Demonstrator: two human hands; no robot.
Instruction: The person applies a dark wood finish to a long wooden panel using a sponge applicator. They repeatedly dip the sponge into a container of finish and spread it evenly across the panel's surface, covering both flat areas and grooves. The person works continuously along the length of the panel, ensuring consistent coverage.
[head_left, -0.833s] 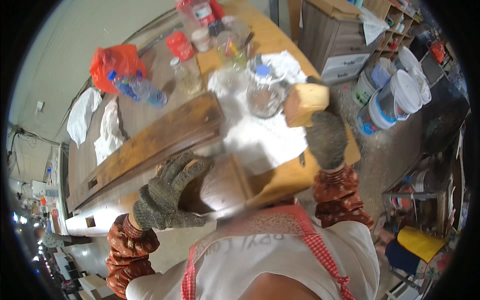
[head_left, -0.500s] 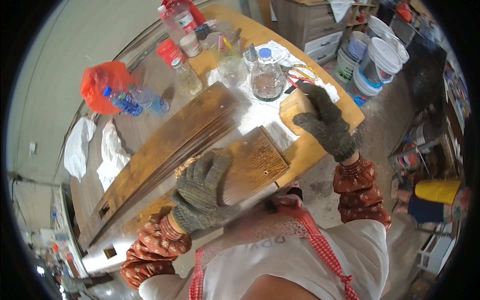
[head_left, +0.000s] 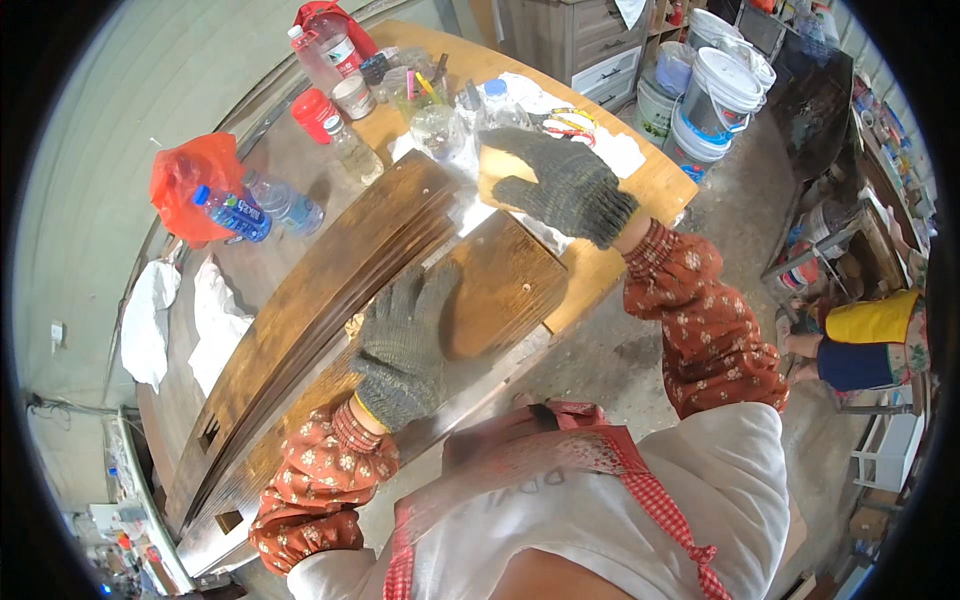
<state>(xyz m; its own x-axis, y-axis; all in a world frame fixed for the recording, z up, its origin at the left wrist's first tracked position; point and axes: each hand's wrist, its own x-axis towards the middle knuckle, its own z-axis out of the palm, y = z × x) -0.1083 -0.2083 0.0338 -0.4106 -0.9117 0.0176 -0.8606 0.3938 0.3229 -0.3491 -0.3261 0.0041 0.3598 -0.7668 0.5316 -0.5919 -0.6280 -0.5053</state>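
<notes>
My left hand (head_left: 405, 345), in a dark grey knit glove, lies with fingers spread on a brown wooden board (head_left: 505, 285) at the table's near edge. Gloved alike, my right hand (head_left: 575, 190) grips a pale tan block (head_left: 495, 175) just beyond the board's far right end. Whether the block is wood or sponge I cannot tell. Beside the board, long curved brown wooden pieces (head_left: 320, 270) lie stacked. A clear jar with a blue cap (head_left: 496, 90) is partly hidden behind my right hand, on a white cloth (head_left: 618, 152).
Bottles and jars, one with a red lid (head_left: 314, 114), stand at the table's far side. An orange-red plastic bag (head_left: 185, 200) and two water bottles (head_left: 285, 205) are at the left. Stacked buckets (head_left: 720, 90) stand beyond the table. Another person in yellow and navy (head_left: 865, 345) is at the right.
My right hand has moved left with the block, from over the cloth toward the far end of the board. The left hand stays on the board, its fingers more spread. The view has shifted slightly.
</notes>
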